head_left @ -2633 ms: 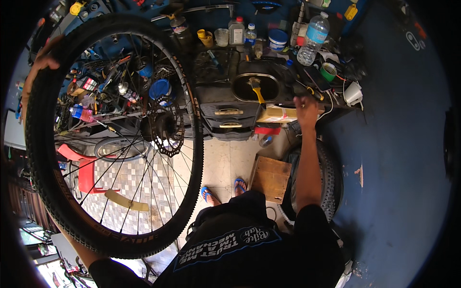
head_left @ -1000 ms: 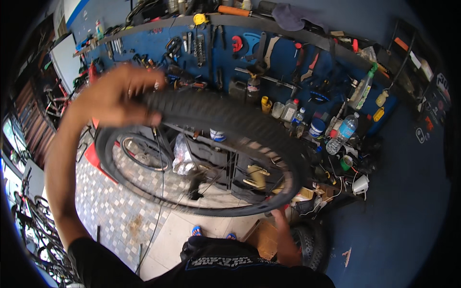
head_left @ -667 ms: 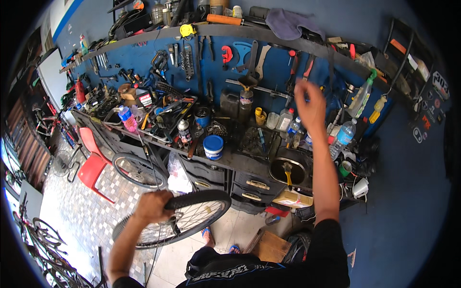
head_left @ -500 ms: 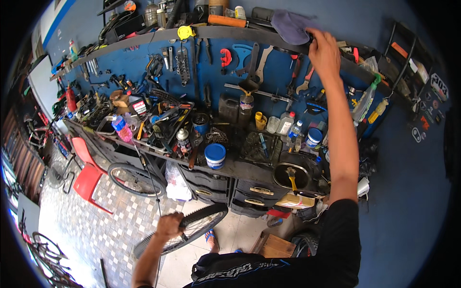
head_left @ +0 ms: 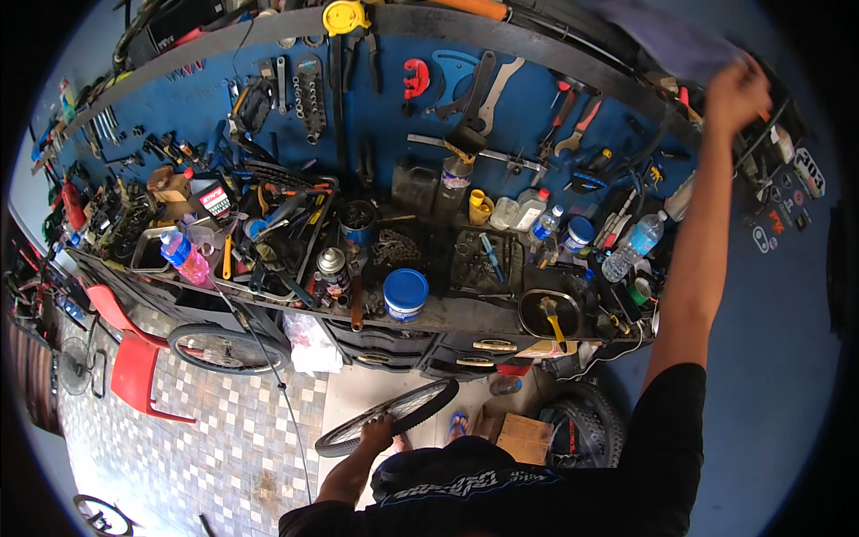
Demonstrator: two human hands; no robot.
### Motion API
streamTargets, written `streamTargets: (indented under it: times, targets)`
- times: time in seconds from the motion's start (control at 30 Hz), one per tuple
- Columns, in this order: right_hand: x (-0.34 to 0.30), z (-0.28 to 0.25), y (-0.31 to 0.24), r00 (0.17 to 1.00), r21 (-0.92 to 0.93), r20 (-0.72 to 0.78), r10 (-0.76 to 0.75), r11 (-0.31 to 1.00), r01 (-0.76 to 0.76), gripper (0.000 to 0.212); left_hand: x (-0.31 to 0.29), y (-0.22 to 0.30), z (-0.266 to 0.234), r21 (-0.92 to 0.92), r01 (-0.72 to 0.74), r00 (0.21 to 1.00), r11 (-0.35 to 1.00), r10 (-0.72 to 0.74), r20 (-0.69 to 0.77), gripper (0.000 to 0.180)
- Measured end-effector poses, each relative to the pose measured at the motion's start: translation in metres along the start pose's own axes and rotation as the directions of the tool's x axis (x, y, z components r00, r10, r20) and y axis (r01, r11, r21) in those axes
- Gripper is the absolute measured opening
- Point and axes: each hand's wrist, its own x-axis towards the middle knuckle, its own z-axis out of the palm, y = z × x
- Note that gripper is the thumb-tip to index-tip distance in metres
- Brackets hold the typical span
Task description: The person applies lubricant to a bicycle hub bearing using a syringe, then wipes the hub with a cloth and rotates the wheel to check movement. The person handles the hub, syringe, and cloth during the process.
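Note:
My right hand (head_left: 739, 93) is raised at the upper right with its fingers closed on a grey-purple cloth (head_left: 673, 38). The cloth is smeared by motion and stretches leftward in front of the upper shelf. Low in front of my body, my left hand (head_left: 377, 432) is wrapped round the middle of a bicycle wheel (head_left: 431, 399), near its hub. That wheel is tilted, with its black tyre close to the floor beside my feet.
A cluttered workbench (head_left: 447, 315) carries a blue-lidded tub (head_left: 405, 294), bottles, a chain and a black basin (head_left: 531, 313) with a yellow-handled brush. Tools hang on the blue wall panel (head_left: 385, 125). A red chair (head_left: 136, 371), another wheel (head_left: 228, 349), tyres (head_left: 591, 425) and a wooden box (head_left: 524, 438) stand around.
My right hand has carried the cloth rightward from the shelf. The view has shifted, and the left hand with the wheel now appears further right, nearer my body.

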Motion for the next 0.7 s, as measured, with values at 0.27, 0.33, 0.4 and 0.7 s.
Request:
streamTargets:
  times: [0.27,0.33,0.4,0.7]
  targets:
    - [-0.041,-0.125,-0.026,0.970,0.648,0.120,0.213,0.723,-0.239,0.019,0.028,0.041,0.012,-0.117,0.107,0.949,0.987,-0.067,0.307,0.054]
    - [-0.062,-0.154,-0.039,0.894,0.560,0.358,0.271,0.703,-0.438,0.017,0.067,0.039,0.007,-0.230,0.171,0.849,0.958,-0.025,0.527,0.049]
    - [-0.088,-0.178,-0.040,0.742,0.505,0.655,0.142,0.648,-0.570,0.016,0.093,0.042,-0.013,-0.428,0.018,0.996,0.903,0.020,0.083,0.050]
    - [-0.233,-0.182,-0.149,0.026,0.339,0.831,-0.556,0.469,-0.816,0.017,0.134,0.159,-0.306,-0.997,-0.062,0.946,0.050,0.323,-0.043,0.083]
